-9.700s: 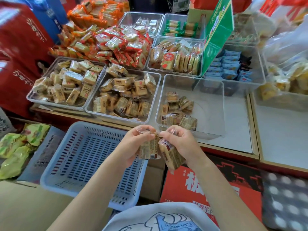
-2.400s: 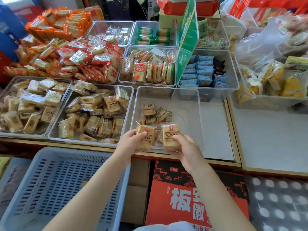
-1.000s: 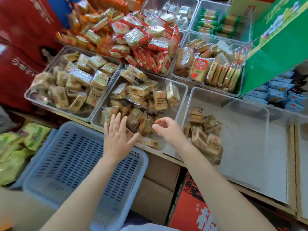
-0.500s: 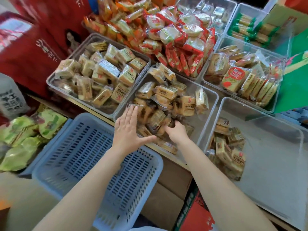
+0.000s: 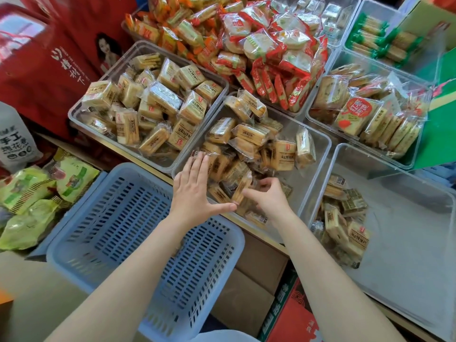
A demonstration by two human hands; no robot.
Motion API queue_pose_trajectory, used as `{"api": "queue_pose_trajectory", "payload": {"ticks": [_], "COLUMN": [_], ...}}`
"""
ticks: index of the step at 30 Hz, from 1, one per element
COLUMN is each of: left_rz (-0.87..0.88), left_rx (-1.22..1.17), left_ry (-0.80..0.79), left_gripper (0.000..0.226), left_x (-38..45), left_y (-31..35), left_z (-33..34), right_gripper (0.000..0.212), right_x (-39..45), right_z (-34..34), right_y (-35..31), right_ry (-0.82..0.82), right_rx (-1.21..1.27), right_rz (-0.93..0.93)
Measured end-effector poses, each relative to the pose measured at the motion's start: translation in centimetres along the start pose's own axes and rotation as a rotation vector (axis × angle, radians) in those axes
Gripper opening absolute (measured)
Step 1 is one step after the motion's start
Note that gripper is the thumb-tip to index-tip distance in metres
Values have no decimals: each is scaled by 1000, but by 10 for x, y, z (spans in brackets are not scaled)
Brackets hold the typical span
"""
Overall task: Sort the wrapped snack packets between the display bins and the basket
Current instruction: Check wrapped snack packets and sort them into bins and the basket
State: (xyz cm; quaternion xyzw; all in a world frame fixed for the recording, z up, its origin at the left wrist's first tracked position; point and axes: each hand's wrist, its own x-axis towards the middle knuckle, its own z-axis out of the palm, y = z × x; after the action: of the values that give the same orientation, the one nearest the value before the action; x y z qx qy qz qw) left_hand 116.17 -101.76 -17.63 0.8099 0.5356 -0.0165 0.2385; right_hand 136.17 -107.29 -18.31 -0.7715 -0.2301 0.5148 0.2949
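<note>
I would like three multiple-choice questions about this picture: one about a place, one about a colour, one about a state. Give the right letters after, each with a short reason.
1. Where is the right hand?
A. in the basket
B. in the middle clear bin
C. on the red bag

2. What colour is the basket?
A. blue
B. green
C. black

3. How is the left hand?
A. a closed fist
B. gripping the basket rim
C. flat, with straight fingers

Answers:
1 B, its curled fingers are among the tan packets in that bin.
2 A, the slotted plastic is light blue.
3 C, its fingers lie straight at the bin's near-left corner and grip nothing.
</note>
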Motion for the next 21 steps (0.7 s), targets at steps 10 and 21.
{"api": "queue_pose_trajectory", "payload": {"ticks": [10, 21], "left_rz": [-2, 15], "left_rx": [-16, -15], "left_ry": [5, 18], "left_gripper": [140, 138], "left_x": [-2, -2], "left_y": [2, 0], "left_z": [-1, -2], "right_gripper": [87, 50], "right_x": [11, 15], "right_z": [19, 33], "right_y": [-30, -26], "right_ry": [10, -67], "right_rx": [165, 311], "right_rz": [71, 109]}}
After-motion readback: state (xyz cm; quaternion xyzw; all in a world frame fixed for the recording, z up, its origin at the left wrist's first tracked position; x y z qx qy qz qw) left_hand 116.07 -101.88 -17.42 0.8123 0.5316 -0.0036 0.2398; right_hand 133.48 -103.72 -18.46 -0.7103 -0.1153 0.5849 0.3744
